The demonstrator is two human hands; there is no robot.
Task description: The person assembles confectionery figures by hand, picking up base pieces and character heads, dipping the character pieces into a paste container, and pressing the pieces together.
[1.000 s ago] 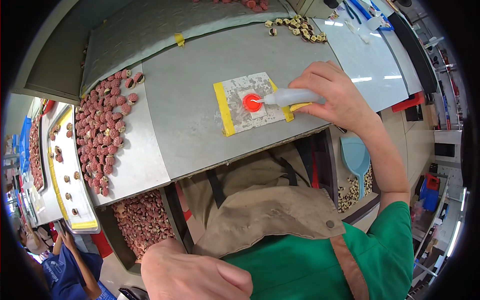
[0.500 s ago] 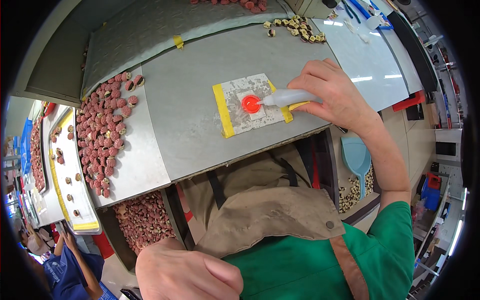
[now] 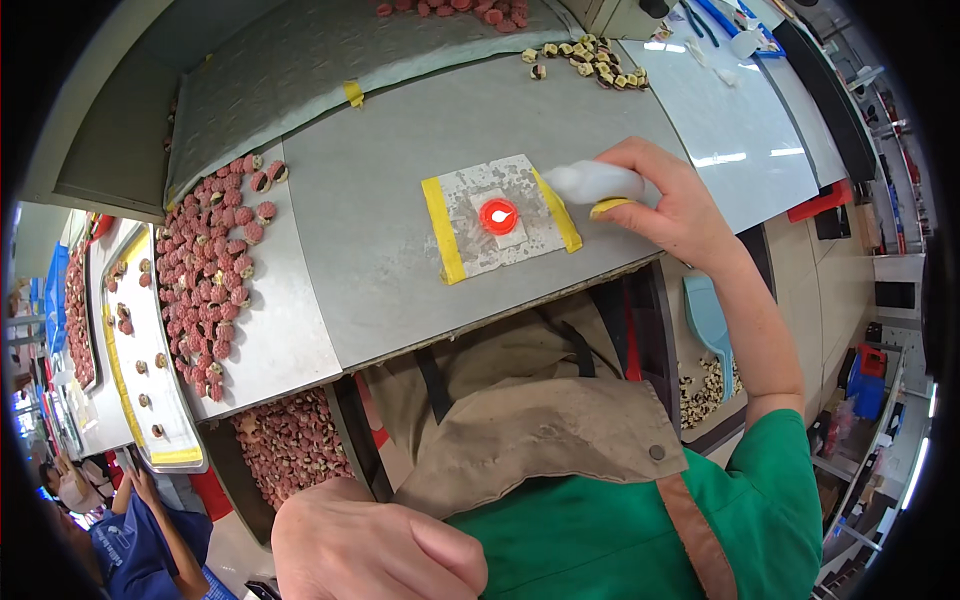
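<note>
My right hand (image 3: 675, 205) grips a translucent white squeeze bottle (image 3: 608, 184), tilted with its blurred tip toward the left. Something yellow shows at the thumb. Left of the bottle and apart from it, a small round red piece (image 3: 491, 229) holds a shiny white blob in its middle. It rests on a worn whitish card (image 3: 470, 180) edged with yellow tape strips (image 3: 445, 235) on the grey worktop (image 3: 380, 290). My left hand (image 3: 375, 545) hangs low at the front with its fingers curled in; what they hold, if anything, is hidden.
Small pink bumpy pieces (image 3: 210, 285) pile up at the left, with more in a drawer (image 3: 335, 425) below. A white tray (image 3: 178, 400) stands further left. Cream-and-dark pieces (image 3: 605, 65) lie far right. A blue dustpan (image 3: 706, 310) is below right. A person in blue (image 3: 140, 545) works lower left.
My right hand has drawn the squeeze bottle right and slightly up, away from the red piece. The white blob in the red piece now shows clearly. My left hand stays put.
</note>
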